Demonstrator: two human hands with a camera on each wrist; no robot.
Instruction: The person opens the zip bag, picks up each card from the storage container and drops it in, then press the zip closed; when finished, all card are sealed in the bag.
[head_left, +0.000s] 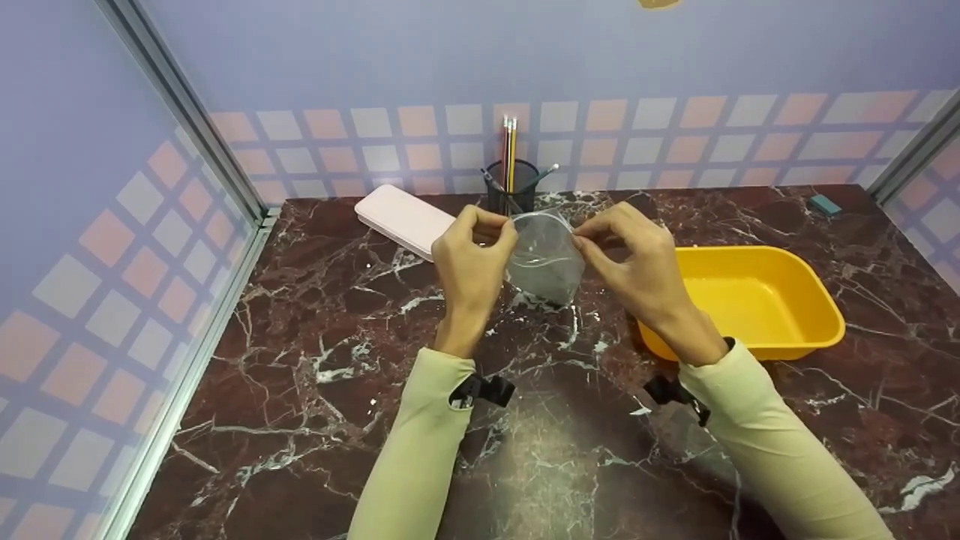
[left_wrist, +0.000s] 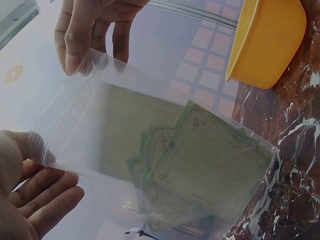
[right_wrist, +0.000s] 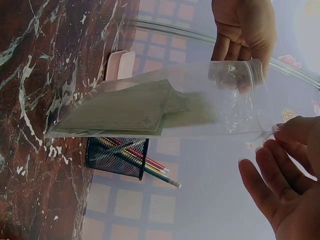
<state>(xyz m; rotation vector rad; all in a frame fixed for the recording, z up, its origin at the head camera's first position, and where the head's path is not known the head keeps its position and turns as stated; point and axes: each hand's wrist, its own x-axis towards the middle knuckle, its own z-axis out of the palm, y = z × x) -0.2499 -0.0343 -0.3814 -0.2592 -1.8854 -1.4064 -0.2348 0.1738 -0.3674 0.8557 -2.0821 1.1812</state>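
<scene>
A clear zip bag (head_left: 546, 262) hangs upright between both hands above the middle of the table. My left hand (head_left: 474, 262) pinches its top left corner between thumb and forefinger. At the opposite top corner, my right hand (head_left: 637, 270) pinches the plastic the same way. Several pale green paper cards (left_wrist: 210, 160) with printed borders lie overlapping inside the bag, towards its bottom. The zip strip (left_wrist: 45, 145) runs along the top edge between the hands; whether it is sealed, I cannot tell. In the right wrist view the bag's lower end comes close to the tabletop.
Behind the bag stands a black mesh pen cup (right_wrist: 116, 157) with several pencils. A pale pink case (head_left: 405, 217) lies left of it. On the right sits a yellow basin (head_left: 750, 349), partly behind my right forearm. A small teal block (head_left: 825, 205) lies at the back right.
</scene>
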